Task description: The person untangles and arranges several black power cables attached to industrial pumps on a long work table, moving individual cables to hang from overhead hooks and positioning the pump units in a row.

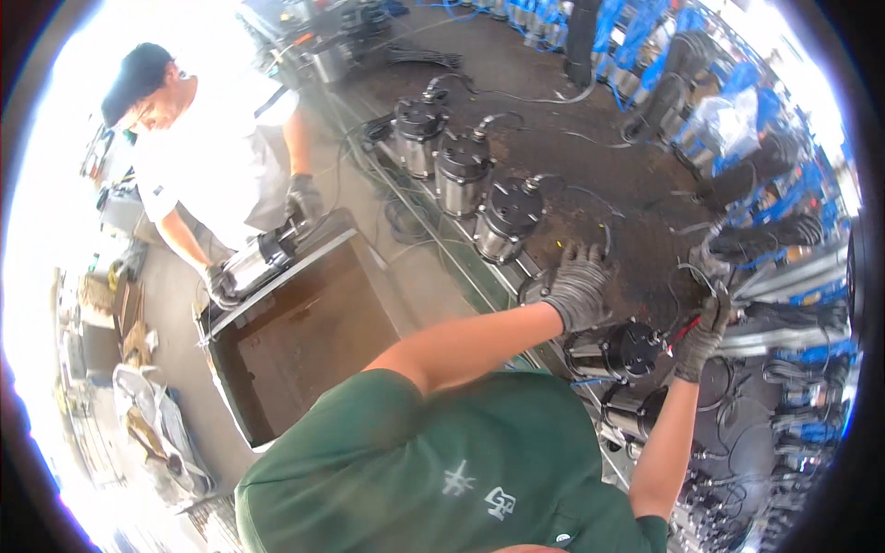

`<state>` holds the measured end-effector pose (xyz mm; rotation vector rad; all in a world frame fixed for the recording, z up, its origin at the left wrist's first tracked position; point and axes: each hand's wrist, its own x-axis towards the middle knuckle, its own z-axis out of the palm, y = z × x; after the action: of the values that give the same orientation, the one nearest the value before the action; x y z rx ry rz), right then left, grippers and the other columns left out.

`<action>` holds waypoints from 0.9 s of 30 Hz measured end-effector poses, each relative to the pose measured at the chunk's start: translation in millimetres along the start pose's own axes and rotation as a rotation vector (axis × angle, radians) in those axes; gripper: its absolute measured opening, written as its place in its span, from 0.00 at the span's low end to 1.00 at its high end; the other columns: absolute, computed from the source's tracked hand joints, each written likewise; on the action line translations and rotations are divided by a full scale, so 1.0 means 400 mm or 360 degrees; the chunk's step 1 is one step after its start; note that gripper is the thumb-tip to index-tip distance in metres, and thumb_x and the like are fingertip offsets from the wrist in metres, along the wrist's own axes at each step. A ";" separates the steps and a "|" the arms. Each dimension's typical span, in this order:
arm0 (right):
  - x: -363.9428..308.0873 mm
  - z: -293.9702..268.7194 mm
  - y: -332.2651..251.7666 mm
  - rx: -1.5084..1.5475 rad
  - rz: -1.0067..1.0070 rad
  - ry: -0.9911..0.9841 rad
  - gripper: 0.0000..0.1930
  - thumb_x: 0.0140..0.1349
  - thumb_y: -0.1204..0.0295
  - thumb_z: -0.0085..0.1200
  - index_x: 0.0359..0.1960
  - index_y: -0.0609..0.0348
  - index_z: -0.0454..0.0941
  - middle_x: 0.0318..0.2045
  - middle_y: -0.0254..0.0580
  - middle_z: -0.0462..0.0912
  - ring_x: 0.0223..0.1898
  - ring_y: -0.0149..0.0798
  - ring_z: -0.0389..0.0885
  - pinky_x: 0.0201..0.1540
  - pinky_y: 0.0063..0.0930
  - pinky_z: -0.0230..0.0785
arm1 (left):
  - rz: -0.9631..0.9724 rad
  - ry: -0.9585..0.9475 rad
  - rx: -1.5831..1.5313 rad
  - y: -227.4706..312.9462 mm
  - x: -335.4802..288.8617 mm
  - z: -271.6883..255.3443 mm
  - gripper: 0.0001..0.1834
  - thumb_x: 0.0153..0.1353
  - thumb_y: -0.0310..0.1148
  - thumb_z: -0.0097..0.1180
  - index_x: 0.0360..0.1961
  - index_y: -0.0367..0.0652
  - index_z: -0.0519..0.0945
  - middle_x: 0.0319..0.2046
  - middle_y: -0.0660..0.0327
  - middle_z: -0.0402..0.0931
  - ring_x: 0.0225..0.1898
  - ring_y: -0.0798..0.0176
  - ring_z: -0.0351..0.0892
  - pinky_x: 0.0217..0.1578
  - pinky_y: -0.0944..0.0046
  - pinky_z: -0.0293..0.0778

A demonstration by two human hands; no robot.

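Observation:
My left hand [579, 288], in a grey knitted glove, reaches over the dark bench with its fingers spread and nothing visible in them. A steel pump [532, 289] is partly hidden beneath that wrist. My right hand [702, 337], also gloved, is closed around a slim red thing [683, 330] whose kind I cannot make out. It points toward the black top of a pump [634, 349] lying tilted at the bench's near edge. Thin dark cable loops beside the right fingers. Below it, another steel pump [631, 410] is partly covered by my right forearm.
Three upright pumps [510, 219] with black tops and cables line the bench edge. At left, a co-worker [221, 157] holds a steel pump [258, 263] over the rim of a water tank [304, 263]. Blue-wrapped pumps and coiled cables [770, 237] crowd the right side.

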<state>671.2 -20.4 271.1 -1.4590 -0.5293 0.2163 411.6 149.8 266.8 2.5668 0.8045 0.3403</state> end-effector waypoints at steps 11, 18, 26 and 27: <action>0.111 -0.093 0.175 -0.1491 -0.1430 -0.0094 0.21 0.78 0.77 0.45 0.70 0.51 0.74 0.71 0.45 0.73 0.69 0.46 0.72 0.74 0.36 0.62 | 0.0516 -0.0362 0.0135 -0.106 0.066 -0.037 0.44 0.41 0.55 0.74 0.57 0.36 0.83 0.61 0.43 0.74 0.66 0.41 0.72 0.68 0.41 0.66; 0.188 -0.118 0.221 -0.1556 -0.1247 -0.0011 0.19 0.80 0.72 0.47 0.67 0.65 0.73 0.62 0.51 0.79 0.62 0.48 0.77 0.68 0.35 0.69 | 0.0221 -0.0325 0.0179 -0.047 0.096 -0.009 0.37 0.48 0.55 0.72 0.57 0.45 0.85 0.61 0.48 0.76 0.63 0.46 0.74 0.61 0.43 0.70; 0.131 -0.066 0.155 -0.1172 -0.1004 0.0060 0.19 0.79 0.68 0.50 0.65 0.64 0.76 0.59 0.49 0.83 0.58 0.46 0.81 0.65 0.34 0.71 | 0.0125 -0.0173 -0.0070 -0.037 0.090 0.026 0.29 0.56 0.50 0.65 0.53 0.41 0.87 0.60 0.44 0.77 0.64 0.42 0.74 0.66 0.38 0.67; 0.128 -0.068 0.151 -0.1028 -0.0908 0.0052 0.19 0.79 0.65 0.51 0.65 0.63 0.77 0.60 0.49 0.83 0.59 0.47 0.80 0.66 0.35 0.70 | 0.0144 -0.0172 -0.0081 -0.037 0.089 0.026 0.28 0.57 0.50 0.65 0.52 0.41 0.87 0.59 0.44 0.77 0.63 0.43 0.74 0.65 0.39 0.67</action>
<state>738.8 -14.1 222.3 -1.8495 -1.0240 -0.4716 436.6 178.5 254.5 2.5549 0.6342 0.2437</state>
